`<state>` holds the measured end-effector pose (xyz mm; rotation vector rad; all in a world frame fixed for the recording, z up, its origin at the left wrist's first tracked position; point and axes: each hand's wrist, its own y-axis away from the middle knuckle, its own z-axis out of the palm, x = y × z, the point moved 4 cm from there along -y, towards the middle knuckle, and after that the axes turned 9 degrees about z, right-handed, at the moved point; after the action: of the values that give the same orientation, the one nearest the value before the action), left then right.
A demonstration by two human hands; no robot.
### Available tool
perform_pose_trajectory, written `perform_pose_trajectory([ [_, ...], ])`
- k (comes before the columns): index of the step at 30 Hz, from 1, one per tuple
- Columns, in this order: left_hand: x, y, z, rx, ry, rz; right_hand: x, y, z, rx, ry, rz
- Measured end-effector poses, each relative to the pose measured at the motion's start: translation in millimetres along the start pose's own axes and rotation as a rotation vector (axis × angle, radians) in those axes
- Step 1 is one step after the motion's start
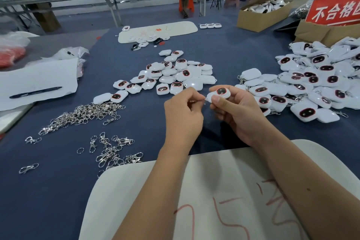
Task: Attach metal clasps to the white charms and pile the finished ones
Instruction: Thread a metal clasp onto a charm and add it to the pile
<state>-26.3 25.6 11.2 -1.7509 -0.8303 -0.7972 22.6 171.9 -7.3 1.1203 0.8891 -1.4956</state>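
Charms: glossy white plastic, catching highlights, with shiny dark faces.
Clasps: bright polished metal, glinting.
Table cover: matt navy cloth, looking smooth.
Box: dull brown cardboard.
Sheet: matt white paper, lying slightly rumpled.

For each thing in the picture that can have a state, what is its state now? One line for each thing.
Left hand: fingers curled, pinching a small metal clasp.
Right hand: holds one white charm, dark face up.
Middle pile of charms: loose, no clasps visible.
Right pile of charms: heaped, clasps visible on several.
Loose clasps: scattered on the blue table.
Pen: lying on white paper.
Cardboard box: open.
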Motion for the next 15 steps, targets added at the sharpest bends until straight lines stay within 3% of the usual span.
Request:
perform_pose_trajectory([
  [8,-7,1,4,-0.172,-0.236,0.125,4,-3,1,0.092,0.229,-0.073],
  [11,-9,1,2,-0.065,-0.025,-0.029,2,-2,0,0.117,0.252,-0.104],
  [15,-13,2,3,0.079,0.296,-0.259,0,-1,-1,0.058,0.047,-0.047],
])
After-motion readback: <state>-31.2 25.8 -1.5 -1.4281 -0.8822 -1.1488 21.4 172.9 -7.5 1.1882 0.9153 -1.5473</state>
